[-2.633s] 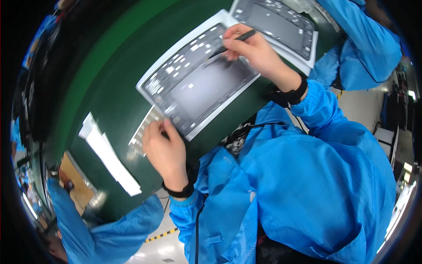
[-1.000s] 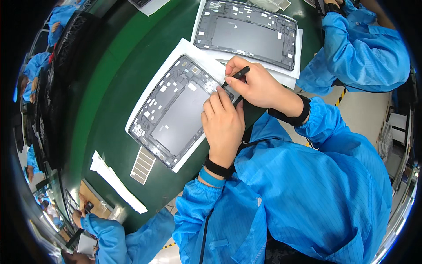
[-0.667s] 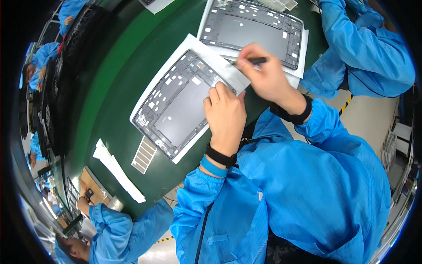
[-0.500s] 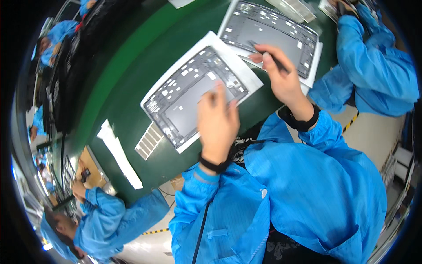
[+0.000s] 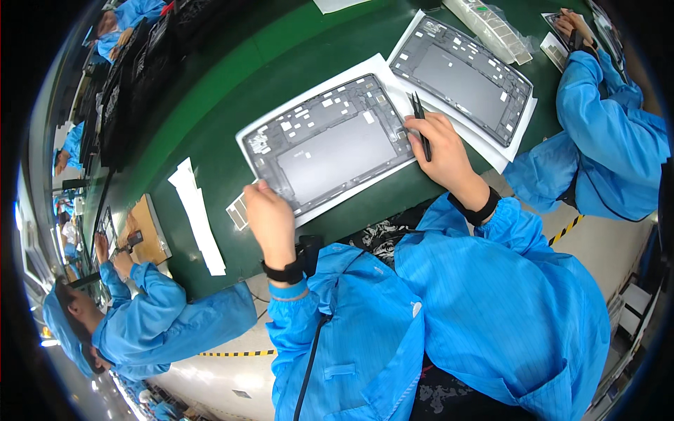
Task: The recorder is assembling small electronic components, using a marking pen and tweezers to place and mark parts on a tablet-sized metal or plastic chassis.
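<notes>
While my right hand (image 5: pixel 444 156) pinches a pair of black tweezers (image 5: pixel 419 121) between thumb and fingers, its fingertips also reach the right edge of the dark grey panel (image 5: pixel 333 160) in front of me. The tweezers' tips point away from me, beside that edge. My left hand (image 5: pixel 271 221) is curled at the panel's near left corner, touching it; I cannot tell whether those fingers grip the corner or only rest against it. The panel, flat and rectangular with many small white patches along its far side, lies face up on a white sheet (image 5: pixel 383 71) over the green worktop (image 5: pixel 232 105).

Partly hidden behind my left hand, a card with pale grey strips (image 5: pixel 239 212) sits just beside the panel. Farther left lie some long white paper strips (image 5: pixel 199 221). To the right, a second grey panel (image 5: pixel 456 78) rests on its own sheet, and past it is a clear plastic packet (image 5: pixel 491 29). A co-worker (image 5: pixel 140 309) in blue works at my left, another person (image 5: pixel 607 133) at my right.
</notes>
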`<action>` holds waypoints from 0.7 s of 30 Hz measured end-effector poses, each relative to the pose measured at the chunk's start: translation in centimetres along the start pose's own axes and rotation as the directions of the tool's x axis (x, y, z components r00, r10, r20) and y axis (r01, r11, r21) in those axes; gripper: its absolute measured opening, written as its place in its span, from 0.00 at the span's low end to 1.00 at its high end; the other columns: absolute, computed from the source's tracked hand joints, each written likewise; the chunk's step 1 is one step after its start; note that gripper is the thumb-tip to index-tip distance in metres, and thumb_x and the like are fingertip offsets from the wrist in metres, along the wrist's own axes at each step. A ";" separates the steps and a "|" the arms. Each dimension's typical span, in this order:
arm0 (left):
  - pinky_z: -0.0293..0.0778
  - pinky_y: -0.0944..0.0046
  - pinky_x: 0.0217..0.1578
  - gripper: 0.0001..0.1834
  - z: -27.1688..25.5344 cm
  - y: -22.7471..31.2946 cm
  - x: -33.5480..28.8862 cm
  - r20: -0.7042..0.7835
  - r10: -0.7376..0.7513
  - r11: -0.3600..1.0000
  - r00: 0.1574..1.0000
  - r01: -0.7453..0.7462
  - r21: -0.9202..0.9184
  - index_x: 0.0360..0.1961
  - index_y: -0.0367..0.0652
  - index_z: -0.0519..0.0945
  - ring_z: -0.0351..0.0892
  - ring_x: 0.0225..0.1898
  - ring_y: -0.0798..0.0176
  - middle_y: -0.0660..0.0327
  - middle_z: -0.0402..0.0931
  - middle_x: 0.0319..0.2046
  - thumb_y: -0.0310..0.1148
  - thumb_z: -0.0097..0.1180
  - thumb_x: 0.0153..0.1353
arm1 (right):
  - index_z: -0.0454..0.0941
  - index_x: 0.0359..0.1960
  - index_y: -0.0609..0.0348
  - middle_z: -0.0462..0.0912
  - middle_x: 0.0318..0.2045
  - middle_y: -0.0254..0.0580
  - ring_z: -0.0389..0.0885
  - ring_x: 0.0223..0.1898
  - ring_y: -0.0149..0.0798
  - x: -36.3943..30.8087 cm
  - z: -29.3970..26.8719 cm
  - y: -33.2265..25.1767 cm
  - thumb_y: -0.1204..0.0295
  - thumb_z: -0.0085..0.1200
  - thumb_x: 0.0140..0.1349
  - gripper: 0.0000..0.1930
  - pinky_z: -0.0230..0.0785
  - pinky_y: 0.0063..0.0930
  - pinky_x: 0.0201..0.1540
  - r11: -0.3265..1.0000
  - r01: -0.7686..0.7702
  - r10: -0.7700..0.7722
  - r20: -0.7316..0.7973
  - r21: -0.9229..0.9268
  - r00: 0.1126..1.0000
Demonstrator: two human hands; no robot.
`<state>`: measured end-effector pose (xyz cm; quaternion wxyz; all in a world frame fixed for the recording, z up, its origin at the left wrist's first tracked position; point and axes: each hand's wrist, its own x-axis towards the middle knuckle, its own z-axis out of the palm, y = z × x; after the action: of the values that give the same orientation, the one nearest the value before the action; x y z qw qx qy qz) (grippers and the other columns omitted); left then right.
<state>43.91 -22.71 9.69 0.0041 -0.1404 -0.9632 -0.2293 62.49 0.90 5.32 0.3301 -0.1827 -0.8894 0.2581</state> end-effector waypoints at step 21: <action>0.63 0.58 0.63 0.24 0.9 -18.3 49.9 -0.050 0.204 0.979 0.978 -0.204 0.013 0.60 0.41 0.76 0.69 0.64 0.49 0.46 0.72 0.61 0.43 0.42 0.71 | 0.79 0.42 0.59 0.78 0.35 0.47 0.78 0.42 0.49 -0.7 -0.9 0.0 0.78 0.58 0.56 0.11 0.75 0.37 0.43 0.996 -0.048 0.047 0.007 0.074 0.999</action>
<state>-8.90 -24.53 4.40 0.0527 -0.2324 -0.9442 -0.2273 63.59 0.80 5.54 0.3282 -0.1907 -0.8755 0.2991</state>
